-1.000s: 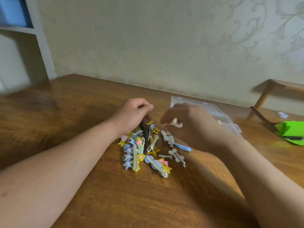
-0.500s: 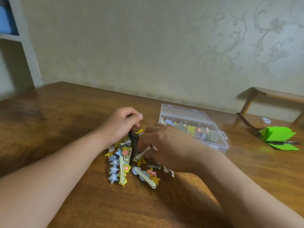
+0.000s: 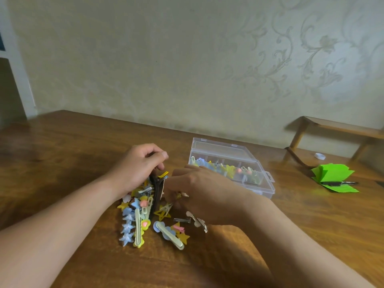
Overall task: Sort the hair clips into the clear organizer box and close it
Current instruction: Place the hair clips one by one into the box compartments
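The hair clips lie in a mixed pile on the wooden table, just L of the clear box, which has more clips in its front compartments; can't tell if its lid is up or down. The left hand is curled at the pile's far end, fingers round the top of a dark clip, while the right hand lies knuckles-up over the pile's R side w/ fingertips tucked into the clips, and I can't tell whether it grips one. Further R: a green paper stack w/ a pen across it, and a small white cap behind.
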`<state>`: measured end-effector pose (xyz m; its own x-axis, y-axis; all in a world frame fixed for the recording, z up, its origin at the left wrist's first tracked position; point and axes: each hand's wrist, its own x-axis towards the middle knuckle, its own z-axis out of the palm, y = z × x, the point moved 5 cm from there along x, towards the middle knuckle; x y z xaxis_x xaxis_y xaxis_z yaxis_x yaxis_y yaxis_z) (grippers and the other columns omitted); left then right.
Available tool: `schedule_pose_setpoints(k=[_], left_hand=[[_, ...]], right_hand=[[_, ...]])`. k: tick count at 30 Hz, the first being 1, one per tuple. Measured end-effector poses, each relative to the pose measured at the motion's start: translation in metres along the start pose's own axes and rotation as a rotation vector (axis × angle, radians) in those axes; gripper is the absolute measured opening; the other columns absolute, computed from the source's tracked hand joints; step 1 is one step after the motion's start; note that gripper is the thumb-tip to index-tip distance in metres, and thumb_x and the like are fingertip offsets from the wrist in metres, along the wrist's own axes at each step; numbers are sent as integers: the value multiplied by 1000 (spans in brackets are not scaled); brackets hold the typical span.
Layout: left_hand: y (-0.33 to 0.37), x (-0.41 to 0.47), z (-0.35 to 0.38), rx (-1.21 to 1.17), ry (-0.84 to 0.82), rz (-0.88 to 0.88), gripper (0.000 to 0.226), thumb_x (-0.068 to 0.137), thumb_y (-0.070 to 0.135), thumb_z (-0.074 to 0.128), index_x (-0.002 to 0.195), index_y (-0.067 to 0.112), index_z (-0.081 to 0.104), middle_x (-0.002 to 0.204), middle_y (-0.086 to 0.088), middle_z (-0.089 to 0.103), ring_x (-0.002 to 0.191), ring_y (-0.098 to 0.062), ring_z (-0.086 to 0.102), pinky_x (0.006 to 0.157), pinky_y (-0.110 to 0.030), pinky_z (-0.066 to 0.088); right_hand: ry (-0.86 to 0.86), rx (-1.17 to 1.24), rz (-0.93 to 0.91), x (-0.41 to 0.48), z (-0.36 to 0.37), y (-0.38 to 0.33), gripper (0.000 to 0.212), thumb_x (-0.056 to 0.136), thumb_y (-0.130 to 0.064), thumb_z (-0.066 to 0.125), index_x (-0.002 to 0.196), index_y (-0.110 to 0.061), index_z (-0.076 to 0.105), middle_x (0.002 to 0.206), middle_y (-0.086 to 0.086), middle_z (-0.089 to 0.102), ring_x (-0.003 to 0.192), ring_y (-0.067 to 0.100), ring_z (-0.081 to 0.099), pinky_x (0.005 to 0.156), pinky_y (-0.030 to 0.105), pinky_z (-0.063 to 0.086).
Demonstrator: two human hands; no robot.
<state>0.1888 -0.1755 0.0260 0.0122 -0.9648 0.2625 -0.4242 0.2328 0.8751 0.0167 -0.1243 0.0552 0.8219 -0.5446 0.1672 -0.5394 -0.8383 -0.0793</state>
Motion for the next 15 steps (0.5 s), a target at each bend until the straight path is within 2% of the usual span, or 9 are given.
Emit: schedule_pose_setpoints(k=[3, 5, 7, 9, 11, 15], left_hand=[[0, 1, 0, -26, -1, 10, 21, 101, 37, 65, 94, 23, 79, 86, 0, 77, 84, -25, 72, 93, -54, 55], [-2, 2, 2, -27, -1, -9, 22, 105, 33, 63, 97, 20, 78, 86, -2, 77, 84, -24, 72, 93, -52, 55], [-3, 3, 3, -14, 4, -17, 21, 105, 32, 62, 97, 20, 78, 87, -2, 77, 84, -23, 72, 91, -49, 56], [-2, 3, 4, -4, 2, -11, 20, 105, 30, 62, 97, 22, 78, 86, -1, 77, 78, -19, 69, 86, -45, 57], [-2, 3, 4, -5, 4, -11, 19, 105, 30, 62, 97, 22, 78, 84, -1, 77, 75, -16, 68, 83, -42, 56], [-3, 2, 4, 5, 2, -16, 19, 104, 31, 62, 98, 23, 78, 83, 2, 77, 77, -16, 69, 83, -40, 55]], right_hand=[[106, 241, 141, -5, -21, 12, 11, 97, -13, 71, 103, -23, 70, 97, -13, 67, 88, 5, 59, 75, 17, 46], [343, 328, 296, -14, -43, 40, 9, 98, -16, 73, 103, -21, 69, 92, -9, 72, 84, 4, 64, 72, 16, 49], [596, 359, 469, -32, -62, 77, 10, 96, -16, 75, 101, -19, 67, 84, -5, 75, 74, 3, 66, 62, 14, 47], [717, 326, 645, -55, -69, 112, 8, 95, -17, 74, 99, -19, 67, 81, -6, 76, 69, 3, 67, 58, 18, 46], [683, 255, 777, -72, -64, 138, 6, 95, -20, 73, 100, -22, 70, 85, -8, 76, 77, 8, 69, 62, 27, 48], [514, 137, 836, -75, -39, 159, 6, 93, -23, 70, 97, -27, 73, 90, -11, 74, 86, 14, 68, 74, 35, 57]])
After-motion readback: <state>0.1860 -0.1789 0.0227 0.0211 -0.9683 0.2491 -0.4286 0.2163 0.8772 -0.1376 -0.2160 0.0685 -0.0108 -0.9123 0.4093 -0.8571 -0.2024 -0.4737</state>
